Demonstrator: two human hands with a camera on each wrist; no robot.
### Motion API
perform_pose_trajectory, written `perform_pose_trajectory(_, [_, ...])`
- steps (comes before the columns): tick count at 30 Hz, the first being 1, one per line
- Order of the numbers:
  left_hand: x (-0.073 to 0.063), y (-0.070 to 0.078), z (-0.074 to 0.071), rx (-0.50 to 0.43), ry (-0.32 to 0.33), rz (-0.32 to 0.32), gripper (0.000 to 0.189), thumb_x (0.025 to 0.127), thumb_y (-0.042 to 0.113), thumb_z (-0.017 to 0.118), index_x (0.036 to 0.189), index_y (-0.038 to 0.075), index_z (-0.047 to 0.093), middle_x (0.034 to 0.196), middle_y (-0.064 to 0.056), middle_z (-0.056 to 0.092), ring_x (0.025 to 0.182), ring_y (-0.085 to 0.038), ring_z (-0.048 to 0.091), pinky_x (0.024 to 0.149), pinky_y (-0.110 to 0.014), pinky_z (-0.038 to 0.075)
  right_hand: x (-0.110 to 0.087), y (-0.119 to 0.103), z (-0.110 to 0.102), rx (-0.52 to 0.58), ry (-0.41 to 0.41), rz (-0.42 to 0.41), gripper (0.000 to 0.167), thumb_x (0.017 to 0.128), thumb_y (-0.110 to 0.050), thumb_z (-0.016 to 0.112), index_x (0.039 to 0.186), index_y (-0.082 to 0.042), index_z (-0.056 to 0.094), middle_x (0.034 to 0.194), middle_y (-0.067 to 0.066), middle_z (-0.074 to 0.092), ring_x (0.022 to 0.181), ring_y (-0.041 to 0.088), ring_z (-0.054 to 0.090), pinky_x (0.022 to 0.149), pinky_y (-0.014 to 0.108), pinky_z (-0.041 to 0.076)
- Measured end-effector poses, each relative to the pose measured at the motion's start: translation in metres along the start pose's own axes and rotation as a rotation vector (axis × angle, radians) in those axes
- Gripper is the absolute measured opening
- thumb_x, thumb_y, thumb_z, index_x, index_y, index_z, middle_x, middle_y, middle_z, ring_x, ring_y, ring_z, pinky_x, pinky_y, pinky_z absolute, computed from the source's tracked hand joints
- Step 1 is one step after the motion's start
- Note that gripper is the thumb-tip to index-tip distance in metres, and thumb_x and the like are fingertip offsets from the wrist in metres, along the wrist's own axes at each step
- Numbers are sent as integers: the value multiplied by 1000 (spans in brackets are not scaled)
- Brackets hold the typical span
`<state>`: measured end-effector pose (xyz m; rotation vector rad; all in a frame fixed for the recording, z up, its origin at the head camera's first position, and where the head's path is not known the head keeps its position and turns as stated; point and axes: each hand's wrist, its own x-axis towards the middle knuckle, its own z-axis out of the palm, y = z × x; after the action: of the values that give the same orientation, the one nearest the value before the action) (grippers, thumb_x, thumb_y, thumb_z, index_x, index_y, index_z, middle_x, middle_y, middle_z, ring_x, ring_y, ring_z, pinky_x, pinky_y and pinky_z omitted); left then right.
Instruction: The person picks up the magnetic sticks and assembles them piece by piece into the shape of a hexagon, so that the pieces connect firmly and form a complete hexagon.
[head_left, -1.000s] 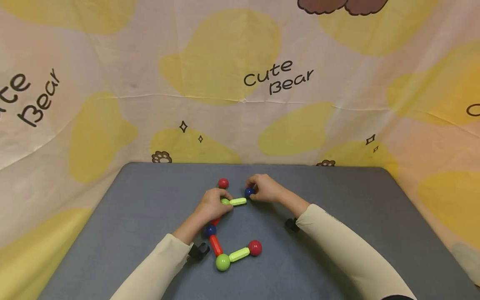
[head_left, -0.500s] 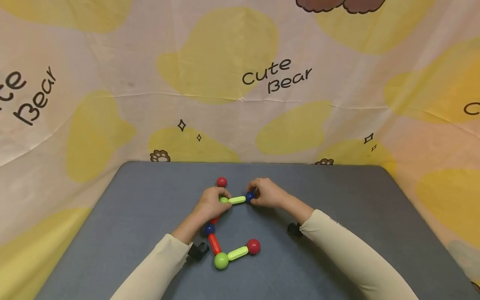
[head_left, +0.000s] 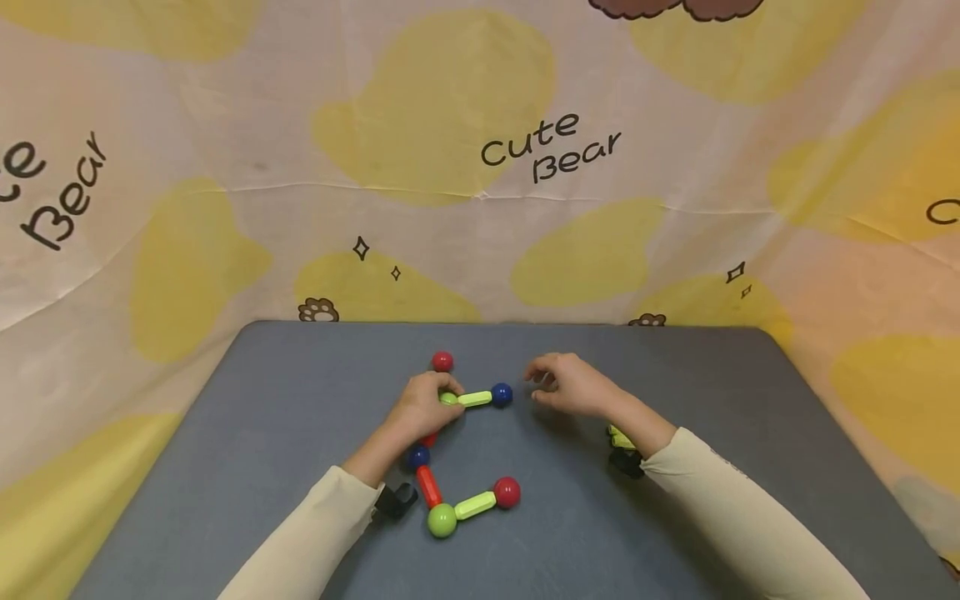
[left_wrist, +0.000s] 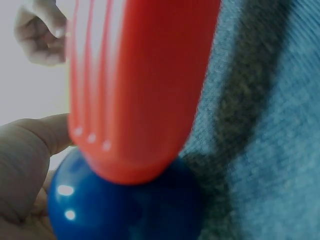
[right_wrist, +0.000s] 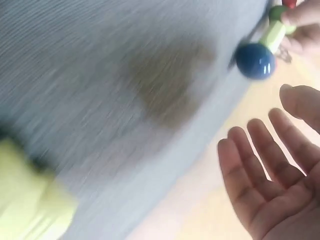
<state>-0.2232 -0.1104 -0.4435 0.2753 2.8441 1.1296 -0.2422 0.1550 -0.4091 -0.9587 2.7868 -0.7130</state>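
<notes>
Head view: a ball-and-rod model lies on the grey table surface (head_left: pixel 315 375), well in from the left edge, its far red ball (head_left: pixel 442 361) nearest the far edge (the near edge is out of view). From the near green ball (head_left: pixel 442 521), the near yellow-green rod (head_left: pixel 476 505) reaches the near red ball (head_left: pixel 507 492), and the lower red rod (head_left: pixel 429 486) the near blue ball (head_left: pixel 418 457); the upper red rod (head_left: pixel 429 440) is largely hidden beneath the left hand (head_left: pixel 422 403). The far yellow-green rod (head_left: pixel 475 399) points toward the right edge, linking the far green ball (head_left: pixel 447 399) to the far blue ball (head_left: pixel 502 394). The glossy parts suggest hard plastic: probably light, stiff along each rod and rather slippery on the balls, with the joints likely to swivel or part under a one-ended lift. The soundest hold would be a pinch across a ball, with the adjoining rod steadied. The left thumb and fingers pinch the far green ball. The right hand (head_left: pixel 573 385) grasps nothing; its fingers are loose, the thumb standing away from them, near but apart from the far blue ball, as the right-wrist view confirms.
</notes>
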Motion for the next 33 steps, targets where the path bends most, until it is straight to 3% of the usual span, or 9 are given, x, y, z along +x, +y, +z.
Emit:
perform_pose_trajectory(5, [2,0,-5,44,1,40,14,75,14,78,88,13,73,91,-3,69,79,-16,58,72,-32,50,-23,9,-16,-19,-26,53,22,87,-11,68,108,-5,68,103,9,70,91,22,65,81,39,55])
perform_pose_trajectory(10, [6,3,-9,64,-27,90,17,77,15,77,92,10,73,93,-4,71,88,-20,64,83,-38,52,-49,21,-26,-27,-73,113,17,87,-11,68,104,-7,68,99,6,70,88,19,65,76,34,55])
perform_pose_trajectory(17, [10,5,-8,90,-90,94,19,76,15,79,94,12,73,91,-1,71,89,-17,64,82,-36,53,-78,38,-29,-33,-129,177,14,85,-5,68,99,-7,70,97,4,71,89,20,66,74,36,54])
perform_pose_trajectory(25, [9,2,-6,124,-79,75,13,75,14,78,87,14,73,80,2,66,76,-11,58,73,-30,50,-86,44,-26,-45,-124,173,16,84,-2,68,98,-7,72,93,3,71,87,19,66,72,33,53])
perform_pose_trajectory(33, [4,2,-4,151,-75,59,12,77,15,77,87,14,72,83,2,68,78,-11,59,73,-31,50,-87,46,-23,-53,-133,158,13,83,-1,67,93,-6,73,88,1,72,82,16,65,68,29,52])
